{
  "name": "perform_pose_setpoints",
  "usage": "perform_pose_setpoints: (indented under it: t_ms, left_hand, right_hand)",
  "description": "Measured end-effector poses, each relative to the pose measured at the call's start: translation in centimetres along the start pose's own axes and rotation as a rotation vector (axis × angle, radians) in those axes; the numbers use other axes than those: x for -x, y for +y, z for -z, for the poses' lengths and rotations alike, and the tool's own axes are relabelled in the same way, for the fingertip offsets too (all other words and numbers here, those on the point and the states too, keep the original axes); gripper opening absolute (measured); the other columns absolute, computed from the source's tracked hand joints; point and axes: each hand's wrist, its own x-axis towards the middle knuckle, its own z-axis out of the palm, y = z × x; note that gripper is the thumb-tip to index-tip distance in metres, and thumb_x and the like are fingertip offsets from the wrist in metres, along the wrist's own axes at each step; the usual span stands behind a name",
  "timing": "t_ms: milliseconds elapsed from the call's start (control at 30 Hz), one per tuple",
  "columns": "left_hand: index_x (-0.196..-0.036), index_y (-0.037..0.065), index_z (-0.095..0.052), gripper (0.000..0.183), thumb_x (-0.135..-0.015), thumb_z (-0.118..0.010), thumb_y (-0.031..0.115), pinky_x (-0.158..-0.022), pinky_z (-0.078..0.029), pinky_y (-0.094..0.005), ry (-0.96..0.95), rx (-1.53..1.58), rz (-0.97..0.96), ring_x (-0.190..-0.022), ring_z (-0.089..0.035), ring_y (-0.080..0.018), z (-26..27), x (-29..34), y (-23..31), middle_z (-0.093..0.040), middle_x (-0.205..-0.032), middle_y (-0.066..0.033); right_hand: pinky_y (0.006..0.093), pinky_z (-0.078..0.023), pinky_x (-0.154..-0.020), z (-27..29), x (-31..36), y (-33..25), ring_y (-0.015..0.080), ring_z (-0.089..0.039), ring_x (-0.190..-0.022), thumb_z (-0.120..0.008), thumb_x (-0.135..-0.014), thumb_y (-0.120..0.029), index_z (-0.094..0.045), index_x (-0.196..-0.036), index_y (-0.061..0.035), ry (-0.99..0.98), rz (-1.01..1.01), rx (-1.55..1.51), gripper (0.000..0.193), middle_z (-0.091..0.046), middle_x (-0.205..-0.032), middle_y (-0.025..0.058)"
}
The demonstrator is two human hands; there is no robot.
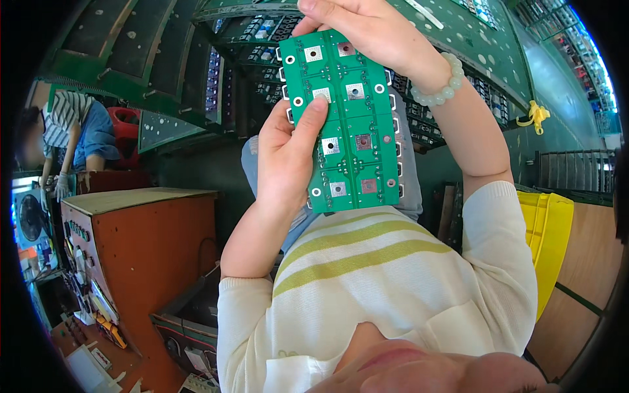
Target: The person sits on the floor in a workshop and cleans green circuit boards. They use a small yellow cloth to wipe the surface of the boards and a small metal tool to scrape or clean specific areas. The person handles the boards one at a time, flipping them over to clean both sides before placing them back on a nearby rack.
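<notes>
Both hands, left (285,154) and right (367,29), clamp the green board (344,124) at centre top for inspection; turning it over needs a steady two-handed grip.

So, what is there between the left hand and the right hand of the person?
In the head view, the green circuit board spans the stretch: the left hand grips its left edge with the thumb on its face, and the right hand holds its top end.

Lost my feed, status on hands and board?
Left hand and right hand both gripping green board, held up. Nothing blocking it.
</notes>
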Motion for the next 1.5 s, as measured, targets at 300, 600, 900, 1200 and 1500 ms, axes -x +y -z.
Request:
perform_pose_setpoints:
  t_ms: [300,600,900,1200,1500]
  left_hand:
    - [-0.104,0.001,-0.056,0.017,-0.095,-0.057,0.016,-0.065,-0.052,-0.0226,-0.017,-0.008,-0.015,-0.076,-0.063,-0.0082,0.6,-0.2,-0.1,-0.066,-0.093,-0.007]
    - [-0.105,0.001,-0.056,0.015,-0.095,-0.056,0.013,-0.066,-0.051,-0.0207,-0.005,-0.118,-0.095,-0.077,-0.061,-0.0057,-0.1,-0.5,-0.1,-0.066,-0.093,-0.0044]
    - [-0.103,0.0,-0.055,0.014,-0.094,-0.057,0.01,-0.066,-0.047,-0.0202,-0.018,-0.381,-0.379,-0.076,-0.057,-0.0037,0.5,-1.4,-1.2,-0.064,-0.09,-0.003]
    - [-0.112,0.001,-0.055,0.035,-0.101,-0.04,0.031,-0.076,-0.05,-0.0245,-0.057,-0.145,-0.227,-0.089,-0.06,-0.0089,0.7,-1.0,-1.0,-0.063,-0.103,-0.0064]
    - [-0.13,0.001,-0.043,0.05,-0.102,-0.03,0.04,-0.086,-0.053,-0.0369,-0.039,0.153,-0.187,-0.102,-0.063,-0.0236,-1.1,0.1,-0.1,-0.057,-0.121,-0.0144]
  right_hand:
    - [0.0219,-0.042,-0.053,-0.3,-0.8,1.4,0.0054,-0.05,-0.057,-0.048,-0.098,-0.037,-0.069,-0.087,0.0022,-0.02,-0.024,-0.049,0.046,-0.06,-0.065,0.0001]
    - [0.0294,-0.041,-0.05,-0.5,-1.3,3.2,0.013,-0.051,-0.048,-0.049,-0.095,-0.043,-0.067,-0.072,-0.0025,0.082,0.021,0.157,0.05,-0.053,-0.052,0.004]
    - [0.0387,-0.032,-0.044,-1.0,-1.4,3.0,0.0285,-0.037,-0.042,-0.049,-0.096,-0.044,-0.055,-0.061,0.0033,0.274,0.332,0.513,0.059,-0.041,-0.049,0.0174]
    - [0.0309,-0.038,-0.045,0.4,-1.2,1.7,0.012,-0.042,-0.043,-0.044,-0.095,-0.054,-0.049,-0.051,-0.0005,0.109,0.06,0.287,0.069,-0.039,-0.044,0.005]
    - [0.0239,-0.046,-0.055,2.8,-0.9,-0.4,0.0106,-0.059,-0.074,-0.038,-0.093,-0.062,-0.067,-0.104,-0.0019,0.07,-0.044,-0.048,0.067,-0.065,-0.089,0.0078]
